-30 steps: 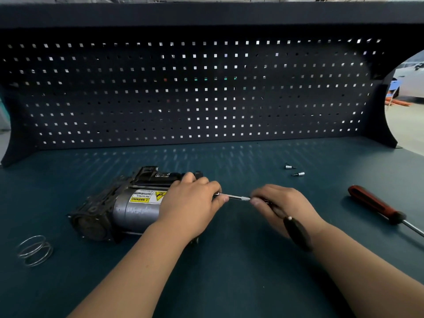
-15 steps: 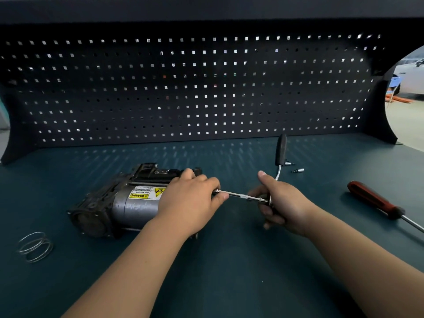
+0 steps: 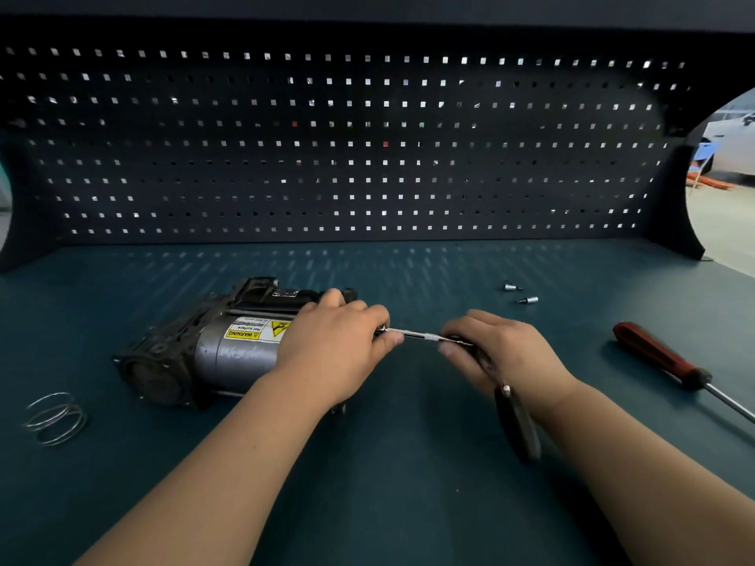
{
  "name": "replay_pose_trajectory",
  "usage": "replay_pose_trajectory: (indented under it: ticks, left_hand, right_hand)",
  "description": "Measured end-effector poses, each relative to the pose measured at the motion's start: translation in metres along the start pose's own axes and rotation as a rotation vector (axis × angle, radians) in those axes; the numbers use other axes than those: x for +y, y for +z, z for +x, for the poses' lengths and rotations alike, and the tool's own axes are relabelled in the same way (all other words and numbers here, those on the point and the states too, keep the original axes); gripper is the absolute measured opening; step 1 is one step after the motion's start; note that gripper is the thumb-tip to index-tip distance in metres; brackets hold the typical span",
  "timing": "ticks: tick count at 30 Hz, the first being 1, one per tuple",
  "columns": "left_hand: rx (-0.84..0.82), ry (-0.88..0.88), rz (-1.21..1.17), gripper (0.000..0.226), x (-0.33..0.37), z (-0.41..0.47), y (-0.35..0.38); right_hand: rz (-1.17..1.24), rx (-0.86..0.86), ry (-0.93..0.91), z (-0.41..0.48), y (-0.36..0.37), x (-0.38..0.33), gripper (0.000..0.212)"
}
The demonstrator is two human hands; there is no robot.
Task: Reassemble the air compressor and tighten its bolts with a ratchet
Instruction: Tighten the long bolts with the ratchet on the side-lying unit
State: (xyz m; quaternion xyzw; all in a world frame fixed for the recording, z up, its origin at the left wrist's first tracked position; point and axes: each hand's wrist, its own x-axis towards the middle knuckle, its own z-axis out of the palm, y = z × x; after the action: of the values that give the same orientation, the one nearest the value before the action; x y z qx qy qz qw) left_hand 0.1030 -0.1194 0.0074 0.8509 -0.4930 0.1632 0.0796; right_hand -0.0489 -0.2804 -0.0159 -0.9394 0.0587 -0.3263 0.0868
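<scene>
Clasping the end of the air compressor [image 3: 228, 349] with our left hand [image 3: 335, 353], we curl our right hand [image 3: 506, 353] round the ratchet [image 3: 517, 422], whose extension bar [image 3: 416, 334] spans between both hands.

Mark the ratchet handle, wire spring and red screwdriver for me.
ratchet handle [image 3: 517, 422], head view, middle of the black grip.
wire spring [image 3: 57, 418], head view, on its coils.
red screwdriver [image 3: 657, 355], head view, middle of the red handle.
</scene>
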Motion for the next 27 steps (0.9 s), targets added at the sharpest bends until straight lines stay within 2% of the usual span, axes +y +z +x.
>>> replay_pose_trajectory:
  ticks: [3, 5, 6, 8, 10, 12, 14, 17, 19, 21, 23, 24, 25, 27]
  left_hand:
    - [-0.003, -0.007, 0.01, 0.038, 0.0, 0.0, 0.0]
    - [-0.003, -0.011, 0.011, 0.04, 0.001, -0.001, 0.0]
    - [-0.003, -0.011, 0.009, 0.041, 0.001, -0.001, 0.0]
    - [-0.002, -0.006, 0.001, 0.045, 0.0, -0.002, 0.0]
    - [-0.007, 0.002, -0.005, 0.046, -0.001, -0.003, 0.0]
    - [-0.011, 0.002, -0.01, 0.043, -0.001, -0.003, 0.0]
    - [-0.006, 0.0, -0.003, 0.04, 0.0, -0.002, 0.0]
    - [-0.007, -0.003, 0.006, 0.039, 0.001, -0.001, 0.0]
    - [-0.009, -0.004, 0.009, 0.039, 0.0, 0.0, 0.001]
    - [-0.007, 0.001, 0.013, 0.038, 0.0, 0.0, 0.0]
    - [-0.001, 0.0, 0.007, 0.036, 0.0, 0.0, 0.0]
    - [0.002, -0.001, 0.003, 0.036, 0.0, 0.0, 0.0]
    - [0.003, -0.002, 0.001, 0.036, 0.0, 0.0, 0.0]
    - [-0.001, -0.004, 0.006, 0.037, 0.0, 0.0, 0.0]
  right_hand:
    - [0.05, -0.008, 0.065, 0.0, 0.002, 0.0, 0.021]
    - [0.174, -0.08, 0.209, 0.002, 0.006, 0.0, 0.026]
    - [0.302, -0.12, 0.343, 0.005, 0.006, -0.002, 0.035]
    - [0.724, -0.202, 0.707, 0.013, 0.003, -0.008, 0.051]
    - [1.091, -0.281, 0.999, 0.018, -0.001, -0.011, 0.056]
    - [1.188, -0.316, 1.105, 0.02, -0.001, -0.013, 0.054]
    - [1.178, -0.317, 1.107, 0.019, 0.002, -0.014, 0.051]
    - [1.151, -0.27, 1.075, 0.018, 0.004, -0.015, 0.05]
    - [1.021, -0.205, 0.975, 0.018, 0.004, -0.014, 0.049]
    - [0.677, -0.082, 0.701, 0.013, 0.004, -0.013, 0.039]
    - [0.155, 0.053, 0.22, 0.006, 0.001, -0.007, 0.024]
    - [-0.008, 0.078, 0.025, 0.003, -0.001, -0.005, 0.018]
    - [-0.085, 0.068, -0.068, 0.001, -0.001, -0.003, 0.017]
    - [-0.071, 0.006, -0.053, 0.0, -0.001, -0.002, 0.017]
